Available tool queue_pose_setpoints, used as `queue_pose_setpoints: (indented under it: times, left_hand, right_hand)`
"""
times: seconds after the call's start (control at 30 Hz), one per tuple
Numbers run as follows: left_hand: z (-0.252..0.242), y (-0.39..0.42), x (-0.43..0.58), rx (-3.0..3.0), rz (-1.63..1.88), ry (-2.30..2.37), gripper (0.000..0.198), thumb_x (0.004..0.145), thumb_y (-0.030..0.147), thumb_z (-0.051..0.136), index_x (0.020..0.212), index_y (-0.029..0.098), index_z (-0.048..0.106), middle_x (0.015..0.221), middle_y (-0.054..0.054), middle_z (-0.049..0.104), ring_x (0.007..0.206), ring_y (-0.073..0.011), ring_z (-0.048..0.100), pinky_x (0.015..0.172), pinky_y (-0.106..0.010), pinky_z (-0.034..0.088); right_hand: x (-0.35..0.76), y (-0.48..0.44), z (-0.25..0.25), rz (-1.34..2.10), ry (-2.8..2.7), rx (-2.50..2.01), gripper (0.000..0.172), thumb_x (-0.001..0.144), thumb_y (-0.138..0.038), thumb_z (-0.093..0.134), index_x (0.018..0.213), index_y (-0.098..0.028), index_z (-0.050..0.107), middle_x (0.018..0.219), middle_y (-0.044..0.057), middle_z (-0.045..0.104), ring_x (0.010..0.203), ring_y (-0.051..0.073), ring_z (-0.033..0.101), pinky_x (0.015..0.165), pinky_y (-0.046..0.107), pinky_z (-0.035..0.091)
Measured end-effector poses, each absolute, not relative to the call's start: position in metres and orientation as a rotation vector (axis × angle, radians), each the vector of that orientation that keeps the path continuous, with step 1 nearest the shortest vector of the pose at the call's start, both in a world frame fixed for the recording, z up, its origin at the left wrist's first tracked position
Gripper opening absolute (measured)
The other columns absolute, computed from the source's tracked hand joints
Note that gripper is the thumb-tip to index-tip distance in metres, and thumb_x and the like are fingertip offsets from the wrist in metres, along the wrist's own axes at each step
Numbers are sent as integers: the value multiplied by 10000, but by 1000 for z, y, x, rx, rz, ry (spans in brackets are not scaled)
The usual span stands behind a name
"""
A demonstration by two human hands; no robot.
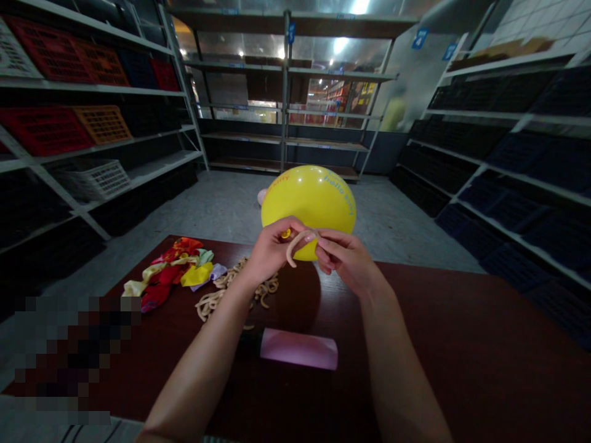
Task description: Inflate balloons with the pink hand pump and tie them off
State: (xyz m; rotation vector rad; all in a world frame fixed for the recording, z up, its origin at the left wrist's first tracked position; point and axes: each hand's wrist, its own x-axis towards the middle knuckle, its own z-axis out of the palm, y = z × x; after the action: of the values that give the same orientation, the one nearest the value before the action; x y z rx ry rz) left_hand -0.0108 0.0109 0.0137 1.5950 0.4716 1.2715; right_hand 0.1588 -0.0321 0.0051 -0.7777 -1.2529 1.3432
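An inflated yellow balloon [308, 197] with printed lettering is just beyond my hands, above the table. My left hand [272, 249] is closed on its neck, and the yellow mouth of the balloon pokes out by the thumb. A beige rubber band [292, 251] runs across the neck between both hands, one curved part hanging down. My right hand [344, 255] pinches the other part of this band with thumb and forefinger. Beside my left forearm lies a pile of similar beige bands [213, 303]. A pink cylinder with a dark end [299, 349] lies between my forearms.
Uninflated balloons in several colours [170, 271] lie at the left of the dark wooden table [443, 332]. Shelves with crates [46, 129] stand on the left, dark crates [530, 154] on the right. A metal rack [285, 92] stands at the back.
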Motion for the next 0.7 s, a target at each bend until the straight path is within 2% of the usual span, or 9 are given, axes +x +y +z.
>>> queue_pose_setpoints:
  times: [0.1, 0.3, 0.47, 0.6, 0.7]
  left_hand:
    - [14, 12, -9, 1544, 1290, 493, 341, 671, 420, 901, 699, 145, 702, 656, -14, 636, 563, -97, 513, 525, -204, 404]
    - [12, 11, -8, 1341, 1230, 556, 329, 671, 431, 899, 756, 152, 745, 541, 27, 547, 381, -44, 340, 348, -178, 225]
    - [16, 8, -10, 1229, 1207, 524, 362, 659, 448, 904, 777, 143, 749, 558, 24, 558, 363, -26, 307, 331, -171, 197]
    - [19, 4, -10, 1221, 1143, 473, 407, 691, 515, 868, 752, 133, 745, 474, 52, 444, 353, -24, 267, 343, -172, 173]
    - [19, 4, -10, 1233, 1136, 508, 407, 702, 518, 859, 753, 127, 760, 478, 54, 423, 368, -23, 270, 356, -172, 170]
  right_hand:
    - [160, -34, 6, 1347, -1330, -795, 277, 832, -382, 746, 1030, -193, 698, 549, -95, 436, 472, 61, 371, 441, 218, 329]
    - [154, -39, 10, 1318, -1477, -846, 333, 874, -352, 683, 1173, -212, 639, 559, -107, 454, 457, 58, 371, 436, 211, 324]
    - [147, -42, 14, 1307, -1393, -820, 337, 853, -344, 674, 1156, -201, 633, 536, -114, 453, 434, 58, 359, 417, 211, 311]
    - [147, -43, 15, 1301, -1236, -837, 327, 833, -347, 679, 1116, -185, 651, 502, -131, 377, 417, 50, 300, 405, 207, 273]
    - [145, -44, 16, 1252, -1303, -857, 346, 843, -385, 688, 1120, -182, 646, 514, -131, 389, 418, 48, 316, 409, 206, 292]
